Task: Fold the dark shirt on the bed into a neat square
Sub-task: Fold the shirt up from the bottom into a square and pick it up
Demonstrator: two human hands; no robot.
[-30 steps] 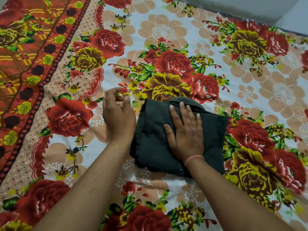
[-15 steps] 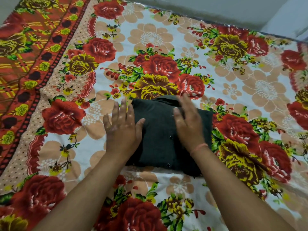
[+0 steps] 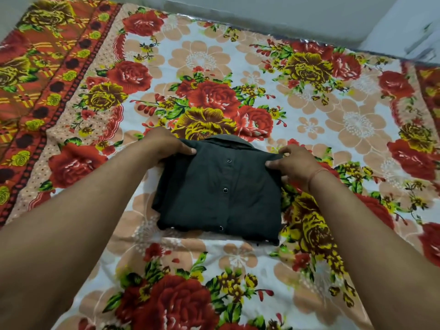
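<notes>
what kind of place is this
Probably a bedroom at home: a wide floral bedsheet covers the surface, a plain wall runs along its far edge, and a folded dark shirt lies on it.

The folded shirt [image 3: 219, 194] at centre frame is a dark charcoal, almost black, with small dark shiny snap buttons [image 3: 225, 190]; the bedsheet [image 3: 238, 55] has a white ground printed with red and yellow roses, green leaves and peach flowers; its border [image 3: 47, 75] at upper left is orange-red with yellow checks; a thin pinkish-orange band [image 3: 317, 173] circles the right wrist.
</notes>
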